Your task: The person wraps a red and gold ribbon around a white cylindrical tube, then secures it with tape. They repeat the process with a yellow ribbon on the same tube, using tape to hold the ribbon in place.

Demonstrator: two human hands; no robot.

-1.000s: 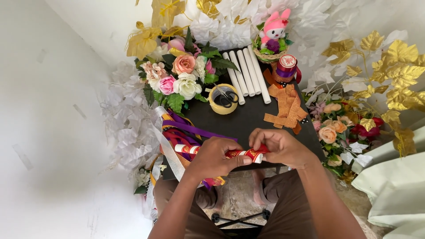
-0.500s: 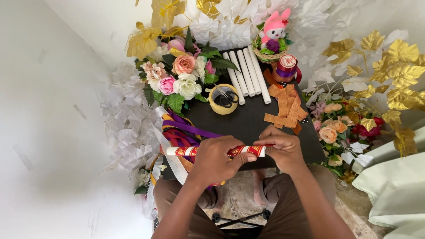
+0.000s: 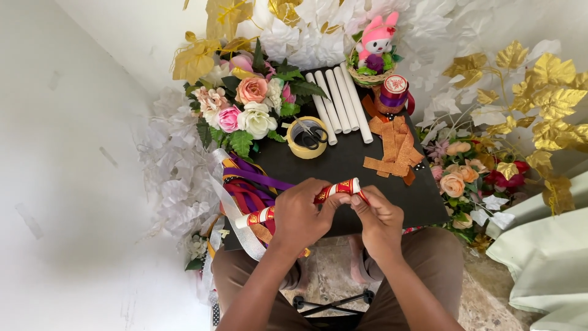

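My left hand (image 3: 300, 214) wraps its grip around the middle of a red, white and gold wrapped roll (image 3: 334, 190), knuckles up, thumb side turned toward my right. My right hand (image 3: 380, 217) pinches the roll's far end with thumb and fingertips (image 3: 358, 202), fingers curled in tight. The roll lies slanted above the near edge of the black table (image 3: 343, 162), its left end lower and poking out past my left hand. Both forearms come up from my lap, elbows apart, wrists meeting at the roll. Just left of my hand lies a heap of purple, red and orange ribbons (image 3: 251, 184). Farther out sit a yellow tape ring (image 3: 307, 137) with scissors inside, a row of white tubes (image 3: 340, 104) and tan strips (image 3: 392, 150).
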